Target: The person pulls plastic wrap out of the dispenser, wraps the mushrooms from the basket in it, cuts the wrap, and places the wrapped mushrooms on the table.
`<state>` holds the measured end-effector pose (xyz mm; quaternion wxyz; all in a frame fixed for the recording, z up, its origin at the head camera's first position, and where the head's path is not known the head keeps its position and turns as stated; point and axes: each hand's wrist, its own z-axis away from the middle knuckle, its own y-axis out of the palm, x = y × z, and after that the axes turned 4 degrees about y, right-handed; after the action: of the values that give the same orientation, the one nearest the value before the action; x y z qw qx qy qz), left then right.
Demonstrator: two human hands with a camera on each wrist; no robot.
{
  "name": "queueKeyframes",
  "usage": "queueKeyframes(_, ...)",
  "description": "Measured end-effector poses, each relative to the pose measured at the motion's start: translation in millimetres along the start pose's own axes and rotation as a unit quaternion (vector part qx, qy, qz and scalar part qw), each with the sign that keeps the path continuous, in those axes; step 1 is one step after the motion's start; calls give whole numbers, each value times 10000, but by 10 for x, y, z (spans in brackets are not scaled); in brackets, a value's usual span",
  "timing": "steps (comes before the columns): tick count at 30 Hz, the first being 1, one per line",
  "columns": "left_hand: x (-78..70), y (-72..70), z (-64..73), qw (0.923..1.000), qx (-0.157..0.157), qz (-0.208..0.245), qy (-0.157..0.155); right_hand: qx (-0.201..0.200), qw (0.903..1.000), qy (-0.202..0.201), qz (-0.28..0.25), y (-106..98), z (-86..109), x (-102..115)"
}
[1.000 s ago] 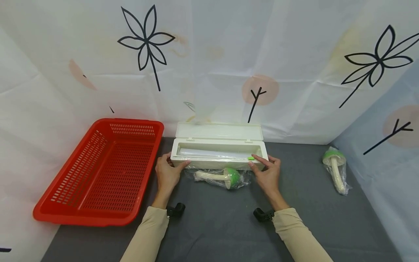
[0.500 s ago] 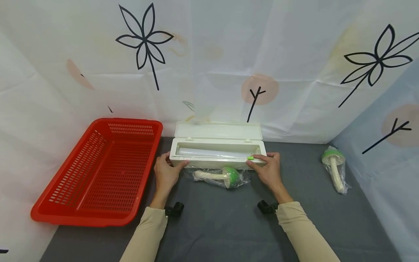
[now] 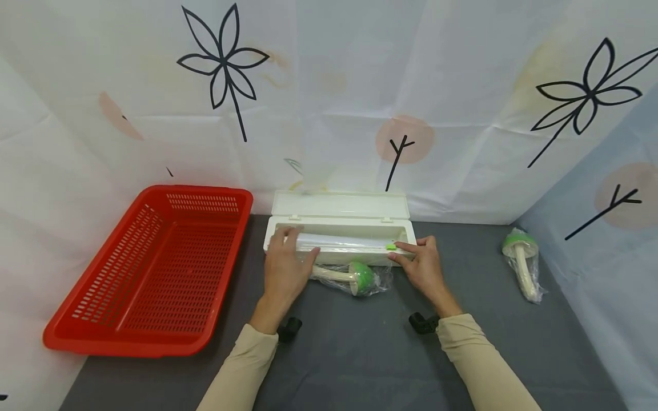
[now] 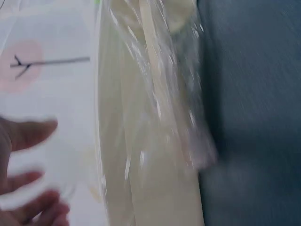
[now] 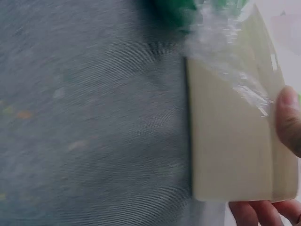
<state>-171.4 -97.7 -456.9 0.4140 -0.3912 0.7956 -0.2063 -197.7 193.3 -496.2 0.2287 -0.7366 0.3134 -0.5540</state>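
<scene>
A long white cling film dispenser (image 3: 334,258) lies across the back of the table, lid (image 3: 339,205) raised, a film roll (image 3: 339,242) inside. My right hand (image 3: 424,268) grips its right end. The thumb is on the front edge and the index finger is by a small green slider (image 3: 391,246). Over the dispenser's left part is my left hand (image 3: 287,265), fingers spread and holding nothing; in the left wrist view it is blurred. Close in front lies a toy mushroom (image 3: 362,278) with a green cap and cream stem, covered by clear film (image 4: 160,94) that runs up to the dispenser.
A red plastic basket (image 3: 175,349) stands to the left of the dispenser. At the far right lies another green-capped mushroom (image 3: 521,265) wrapped in clear film. A patterned white cloth (image 3: 329,85) hangs behind the dark grey tabletop (image 3: 354,359).
My left hand has let go of the dispenser's left end and moved right, over its top. The right hand keeps its hold at the right end, its wrist swung slightly outward.
</scene>
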Motion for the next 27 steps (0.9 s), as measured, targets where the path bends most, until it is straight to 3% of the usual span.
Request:
queueKeyframes(3,-119,128,-68,9947,748,245,661,-231,9993,-278,17,36,19,-22)
queueKeyframes(6,-215,274,-152,9807,1580,582,997,-475,9972,-562,-152,85,41,-55)
queueKeyframes(9,-303,426,-240,9658,2166,981,1037,-623,9950,-692,-363,121,56,-80)
queueKeyframes(12,-404,571,-307,9576,2455,1282,793,-682,9940,-741,-432,138,62,-97)
queueKeyframes(14,-473,662,-326,9580,2498,1310,515,-707,9937,-755,-435,145,64,-101)
queueKeyframes(18,-595,836,-309,9709,2286,717,64,-780,9929,-814,-370,157,65,-120)
queueKeyframes(22,-684,956,-283,9824,1869,56,-10,-817,9921,-914,-252,162,54,-151)
queueKeyframes(27,-758,1013,-282,9868,1621,-8,-13,-708,9914,-1095,-147,141,34,-184)
